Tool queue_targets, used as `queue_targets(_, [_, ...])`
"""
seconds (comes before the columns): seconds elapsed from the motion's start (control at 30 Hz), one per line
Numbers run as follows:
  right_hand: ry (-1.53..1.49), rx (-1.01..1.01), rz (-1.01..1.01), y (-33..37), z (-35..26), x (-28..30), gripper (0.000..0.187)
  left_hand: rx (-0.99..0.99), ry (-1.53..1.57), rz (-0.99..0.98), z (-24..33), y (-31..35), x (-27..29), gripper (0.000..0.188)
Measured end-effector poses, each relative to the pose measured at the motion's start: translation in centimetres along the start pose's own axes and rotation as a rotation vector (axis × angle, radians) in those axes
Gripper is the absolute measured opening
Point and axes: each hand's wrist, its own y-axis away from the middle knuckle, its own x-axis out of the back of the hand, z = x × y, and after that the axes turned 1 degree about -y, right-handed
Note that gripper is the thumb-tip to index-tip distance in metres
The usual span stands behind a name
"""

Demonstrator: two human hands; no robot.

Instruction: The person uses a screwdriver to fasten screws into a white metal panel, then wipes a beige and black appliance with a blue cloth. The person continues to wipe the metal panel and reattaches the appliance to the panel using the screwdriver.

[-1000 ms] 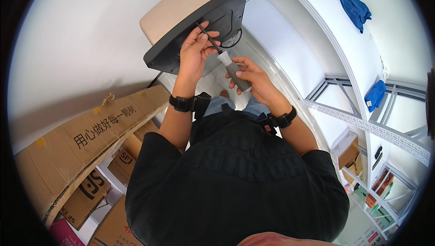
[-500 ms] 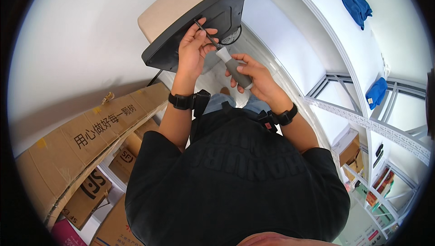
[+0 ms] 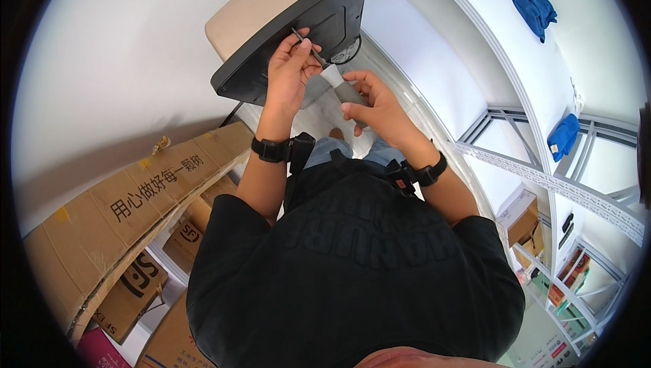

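A screwdriver [image 3: 347, 91] with a grey handle, white collar and dark shaft slants between my two hands. Its shaft is pinched by the fingers of my left hand [image 3: 287, 76], close to the tip. That tip points at the underside of a tilted black panel [image 3: 245, 78] with rounded corners; whether it touches a screw is too small to tell. My right hand [image 3: 385, 116] has its fingers curled round the grey handle, with the thumb across it. A black cable [image 3: 354, 53] loops beside the panel's right side.
Behind the panel stands a beige padded block [image 3: 254, 5], near a white wall. Cardboard boxes [image 3: 95, 222] lie along the left. White metal shelving [image 3: 542, 171] runs down the right side, with blue cloths [image 3: 530, 9] on it and boxes [image 3: 522, 222] lower down.
My right hand's fingers have shifted on the screwdriver handle, the index finger higher and the thumb now over it. My left hand stays in nearly the same place.
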Motion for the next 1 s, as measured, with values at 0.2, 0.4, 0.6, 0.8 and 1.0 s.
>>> queue_targets(0.2, [0.178, 0.030, 0.062, 0.4, -0.6, -0.5, 0.053, 0.016, -0.044, 0.021, -0.5, -0.3, 0.3, 0.023])
queue_targets(0.4, [-0.434, -0.067, -0.178, 0.1, 0.0, 1.1, 0.047, 0.001, 0.034, 0.023, -0.2, -0.2, -0.1, 0.024])
queue_targets(0.6, [-0.345, -0.076, -0.095, -0.1, 0.5, 0.8, 0.047, 0.024, 0.047, -0.013, 0.3, 0.2, -0.2, 0.026])
queue_targets(0.8, [-0.068, -0.002, -0.005, -0.5, 1.5, 0.1, 0.058, 0.030, -0.009, 0.018, -0.1, -0.1, 0.1, 0.023])
queue_targets(1.0, [-0.036, -0.011, -0.025, -0.9, 2.4, 0.4, 0.059, -0.001, -0.087, 0.085, -0.2, -0.3, -0.2, 0.023])
